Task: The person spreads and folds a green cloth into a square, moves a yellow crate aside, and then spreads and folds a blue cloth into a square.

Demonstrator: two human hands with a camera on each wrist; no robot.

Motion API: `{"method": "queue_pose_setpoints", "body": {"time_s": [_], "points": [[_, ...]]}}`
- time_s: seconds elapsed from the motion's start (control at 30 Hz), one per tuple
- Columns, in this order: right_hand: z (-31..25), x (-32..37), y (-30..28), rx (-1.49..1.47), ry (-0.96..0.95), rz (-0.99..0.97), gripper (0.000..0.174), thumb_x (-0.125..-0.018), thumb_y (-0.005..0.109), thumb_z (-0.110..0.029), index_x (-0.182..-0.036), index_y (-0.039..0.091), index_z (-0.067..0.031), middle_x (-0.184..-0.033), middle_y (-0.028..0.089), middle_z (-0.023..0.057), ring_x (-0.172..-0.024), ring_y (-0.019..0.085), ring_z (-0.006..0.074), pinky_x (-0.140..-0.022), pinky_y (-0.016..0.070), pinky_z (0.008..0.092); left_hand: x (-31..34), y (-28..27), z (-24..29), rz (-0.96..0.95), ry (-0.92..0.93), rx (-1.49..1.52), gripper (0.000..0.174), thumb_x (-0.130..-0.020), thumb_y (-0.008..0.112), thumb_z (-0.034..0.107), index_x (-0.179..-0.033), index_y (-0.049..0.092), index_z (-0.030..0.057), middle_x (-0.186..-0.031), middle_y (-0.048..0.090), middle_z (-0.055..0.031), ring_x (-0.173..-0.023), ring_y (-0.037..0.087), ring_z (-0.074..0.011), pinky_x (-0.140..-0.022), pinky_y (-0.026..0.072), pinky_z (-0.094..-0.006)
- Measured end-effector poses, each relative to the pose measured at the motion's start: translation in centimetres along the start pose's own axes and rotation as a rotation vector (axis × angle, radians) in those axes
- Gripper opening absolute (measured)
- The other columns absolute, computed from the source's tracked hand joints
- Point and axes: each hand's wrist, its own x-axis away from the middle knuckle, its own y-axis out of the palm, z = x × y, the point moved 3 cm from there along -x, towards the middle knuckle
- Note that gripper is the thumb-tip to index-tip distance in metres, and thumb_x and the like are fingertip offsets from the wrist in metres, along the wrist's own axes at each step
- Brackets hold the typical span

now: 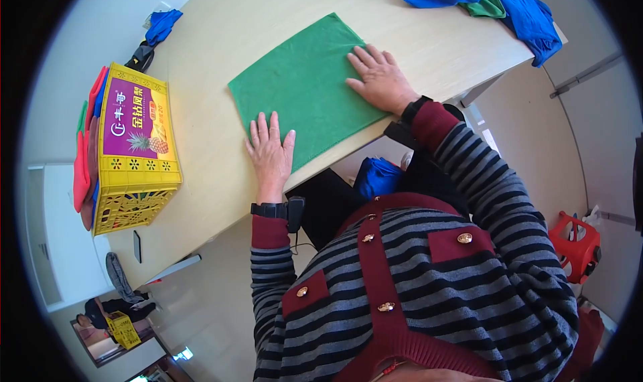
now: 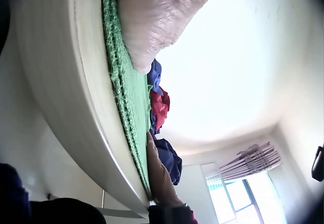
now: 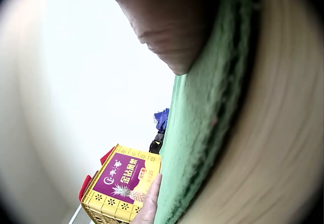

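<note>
A green cloth (image 1: 301, 91) lies flat on the pale table, its near edge along the table's front edge. In the left wrist view the cloth (image 2: 132, 100) shows more than one layer at its edge. My left hand (image 1: 270, 156) rests on the near left corner with fingers spread and straight. Over on the right side, my right hand (image 1: 385, 82) lies flat on the cloth, fingers extended, and small creases run near its fingertips. Neither hand grips the fabric. The right wrist view has the right hand (image 3: 169, 27) close up against the cloth.
A yellow plastic crate (image 1: 137, 131) with cloths over its far side stands at the table's left. Blue and green cloths (image 1: 516, 14) are heaped at the back right. A dark phone-like slab (image 1: 137, 247) lies near the left edge. A red stool (image 1: 575, 248) stands at right.
</note>
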Motion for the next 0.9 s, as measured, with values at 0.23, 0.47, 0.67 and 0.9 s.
{"method": "queue_pose_setpoints", "body": {"time_s": [0.23,0.47,0.67,0.9], "points": [[3.3,-1.0,-2.6,0.075,0.014,-0.295,0.069,-0.102,0.045,-0.052,-0.153,0.04,-0.0063,-0.157,0.041,0.0144,-0.148,0.033,0.0347,-0.118,0.0298,0.0517,0.1,-0.8,-0.2,-0.023,0.012,-0.012,0.067,-0.104,0.045,0.052,-0.158,0.035,0.0139,-0.166,0.026,-0.0151,-0.153,0.021,-0.0374,-0.121,0.0155,-0.0617],[-4.7,-7.8,-1.1,-0.155,-0.118,-0.19,0.07,-0.101,0.046,-0.054,-0.151,0.042,-0.0062,-0.156,0.041,0.0163,-0.145,0.036,0.0393,-0.116,0.0302,0.0571,-6.0,-2.5,-0.4,-0.037,0.029,-0.036,0.065,-0.103,0.047,0.05,-0.157,0.036,0.0154,-0.165,0.028,-0.0144,-0.153,0.023,-0.036,-0.121,0.0165,-0.0601],[-9.7,-10.3,3.7,-0.156,-0.147,-0.111,0.071,-0.1,0.045,-0.056,-0.152,0.042,-0.0086,-0.157,0.041,0.0145,-0.148,0.032,0.0373,-0.118,0.0271,0.0571,-10.4,1.7,-2.6,0.036,-0.018,-0.04,0.064,-0.103,0.046,0.051,-0.157,0.037,0.0172,-0.165,0.03,-0.0137,-0.153,0.024,-0.0344,-0.122,0.0156,-0.059],[0.1,-13.0,4.5,-0.055,0.027,-0.04,0.069,-0.101,0.043,-0.055,-0.153,0.042,-0.0102,-0.159,0.039,0.0121,-0.15,0.03,0.0332,-0.12,0.0244,0.0521,-9.8,1.8,-3.5,0.037,-0.039,-0.03,0.064,-0.103,0.045,0.052,-0.157,0.037,0.0179,-0.165,0.03,-0.0128,-0.153,0.024,-0.0333,-0.123,0.0144,-0.0581]]}}
